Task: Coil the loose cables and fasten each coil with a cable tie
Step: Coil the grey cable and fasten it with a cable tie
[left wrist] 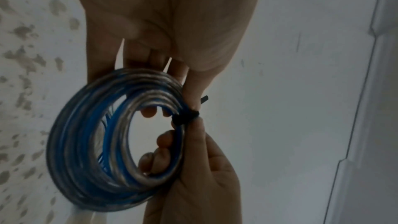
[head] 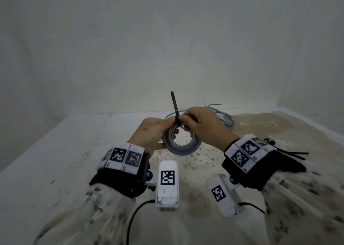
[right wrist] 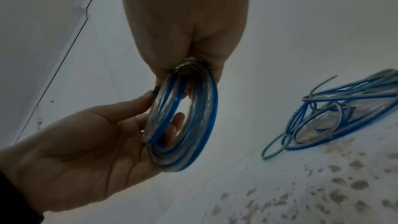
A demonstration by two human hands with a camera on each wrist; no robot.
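Note:
A tight coil of blue and grey cable (head: 181, 144) is held above the table by both hands. A black cable tie (head: 175, 106) is wrapped round its top, its tail pointing up. My left hand (head: 170, 127) pinches the coil (left wrist: 86, 142) just left of the tie (left wrist: 185, 118), thumb outside and fingers through the ring. My right hand (head: 183, 122) pinches the coil (right wrist: 183, 142) just right of the tie, its thumb touching the band. A loose tangle of blue and grey cable (right wrist: 336, 117) lies on the table (head: 55, 151) behind the hands.
Several spare black cable ties (head: 294, 154) lie at the right, partly hidden by my right wrist. The tabletop is white with brown stains at the middle and right. A white wall closes the back and the right side.

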